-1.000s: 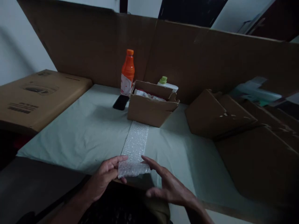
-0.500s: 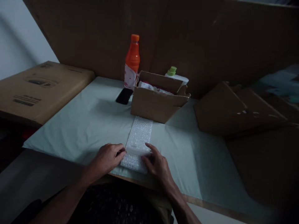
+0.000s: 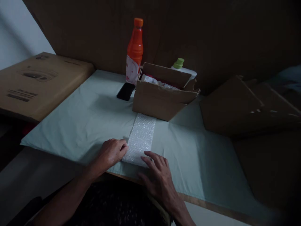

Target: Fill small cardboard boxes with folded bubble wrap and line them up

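Note:
A strip of bubble wrap (image 3: pixel 141 136) lies flat on the pale green cloth (image 3: pixel 89 122), running from the table's near edge up to an open cardboard box (image 3: pixel 162 97). My left hand (image 3: pixel 110 153) rests with curled fingers against the strip's near left corner. My right hand (image 3: pixel 156 172) lies flat, fingers spread, with the fingertips pressing the strip's near end. Something white and crumpled shows inside the box.
An orange bottle (image 3: pixel 134 51) and a black phone (image 3: pixel 126 91) are behind and left of the box; a white bottle with a green cap (image 3: pixel 180 64) is behind it. A large flat carton (image 3: pixel 39 83) lies at left, folded cardboard (image 3: pixel 244 106) at right, a cardboard wall behind.
The near end of the bubble wrap, lifted between my fingers a second ago, now lies flat on the cloth under both hands. The camera has tilted down and moved closer.

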The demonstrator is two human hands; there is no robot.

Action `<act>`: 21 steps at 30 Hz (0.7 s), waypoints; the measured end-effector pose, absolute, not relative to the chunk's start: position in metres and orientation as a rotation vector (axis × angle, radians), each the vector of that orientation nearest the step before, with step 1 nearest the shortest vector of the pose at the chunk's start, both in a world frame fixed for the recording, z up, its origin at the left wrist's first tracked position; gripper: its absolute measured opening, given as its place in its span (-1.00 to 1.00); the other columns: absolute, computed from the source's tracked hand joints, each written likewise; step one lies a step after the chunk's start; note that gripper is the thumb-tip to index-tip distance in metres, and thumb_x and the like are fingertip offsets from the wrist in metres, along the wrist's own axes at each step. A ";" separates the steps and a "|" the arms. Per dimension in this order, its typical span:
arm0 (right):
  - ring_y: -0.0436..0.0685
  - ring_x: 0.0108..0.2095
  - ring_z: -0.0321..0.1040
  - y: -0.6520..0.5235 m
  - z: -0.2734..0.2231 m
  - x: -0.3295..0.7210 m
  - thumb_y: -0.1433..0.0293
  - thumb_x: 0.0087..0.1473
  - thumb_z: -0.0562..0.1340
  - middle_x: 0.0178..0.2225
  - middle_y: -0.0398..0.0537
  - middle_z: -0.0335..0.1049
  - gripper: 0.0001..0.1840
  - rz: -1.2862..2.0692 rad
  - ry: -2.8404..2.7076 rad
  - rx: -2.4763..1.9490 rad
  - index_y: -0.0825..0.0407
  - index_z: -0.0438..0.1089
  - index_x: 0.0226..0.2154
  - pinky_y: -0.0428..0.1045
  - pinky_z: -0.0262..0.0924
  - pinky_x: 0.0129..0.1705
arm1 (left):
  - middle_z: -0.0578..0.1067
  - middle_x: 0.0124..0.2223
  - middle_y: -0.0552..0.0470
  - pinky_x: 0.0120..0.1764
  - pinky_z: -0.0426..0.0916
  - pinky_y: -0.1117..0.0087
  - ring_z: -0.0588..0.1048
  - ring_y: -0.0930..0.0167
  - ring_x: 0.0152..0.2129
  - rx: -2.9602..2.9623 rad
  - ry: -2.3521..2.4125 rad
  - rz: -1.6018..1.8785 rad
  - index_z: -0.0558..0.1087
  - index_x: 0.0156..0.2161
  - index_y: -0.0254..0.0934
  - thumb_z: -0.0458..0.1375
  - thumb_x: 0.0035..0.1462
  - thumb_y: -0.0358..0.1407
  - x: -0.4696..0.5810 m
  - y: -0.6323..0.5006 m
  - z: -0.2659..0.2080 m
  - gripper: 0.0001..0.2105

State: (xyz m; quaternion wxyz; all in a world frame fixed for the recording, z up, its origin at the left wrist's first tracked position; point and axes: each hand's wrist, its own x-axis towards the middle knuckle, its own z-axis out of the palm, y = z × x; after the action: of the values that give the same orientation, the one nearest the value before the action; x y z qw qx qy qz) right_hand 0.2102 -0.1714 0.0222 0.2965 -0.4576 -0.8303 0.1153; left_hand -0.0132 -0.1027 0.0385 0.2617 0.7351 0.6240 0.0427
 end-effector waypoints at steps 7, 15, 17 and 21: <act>0.13 -0.23 0.43 -0.163 0.007 0.195 0.52 0.24 0.18 -0.23 -0.05 0.54 -0.86 0.302 -2.092 -1.197 0.01 0.41 -0.17 0.08 0.21 -0.18 | 0.53 -0.01 -0.09 0.01 0.37 0.29 0.48 0.32 -0.05 2.200 1.319 0.806 0.45 0.04 -0.25 0.14 0.20 -0.34 -0.038 -0.133 0.032 -0.71; 0.09 -0.35 0.46 -0.164 0.011 0.202 0.46 0.28 0.15 -0.32 -0.09 0.55 -0.83 0.390 -2.034 -1.216 -0.01 0.39 -0.10 0.01 0.30 -0.29 | 0.59 -0.26 0.00 -0.16 0.45 0.35 0.52 0.38 -0.26 2.197 1.178 0.969 0.51 -0.07 -0.27 0.07 0.26 -0.46 -0.014 -0.145 0.016 -0.78; 0.13 -0.21 0.47 -0.167 0.010 0.206 0.44 0.26 0.18 -0.18 0.00 0.54 -0.78 0.308 -2.014 -1.233 -0.01 0.36 -0.03 0.03 0.33 -0.22 | 0.60 -0.26 -0.01 -0.19 0.46 0.35 0.54 0.38 -0.29 2.172 1.229 0.942 0.51 -0.07 -0.29 0.08 0.25 -0.45 -0.011 -0.140 0.014 -0.78; 0.26 0.00 0.35 -0.172 0.010 0.210 0.45 0.20 0.22 0.03 0.11 0.43 -0.72 0.104 -2.092 -1.254 0.00 0.38 -0.02 0.16 0.26 -0.07 | 0.60 -0.23 -0.04 -0.16 0.48 0.30 0.56 0.33 -0.26 2.188 1.323 0.904 0.51 -0.08 -0.33 0.09 0.22 -0.45 -0.008 -0.130 0.008 -0.78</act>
State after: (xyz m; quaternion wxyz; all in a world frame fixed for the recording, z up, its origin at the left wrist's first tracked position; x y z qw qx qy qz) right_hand 0.2101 -0.1723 0.0097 0.3432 -0.4825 -0.8048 0.0400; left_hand -0.0079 -0.1299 0.0079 0.2132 0.7882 0.4767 0.3256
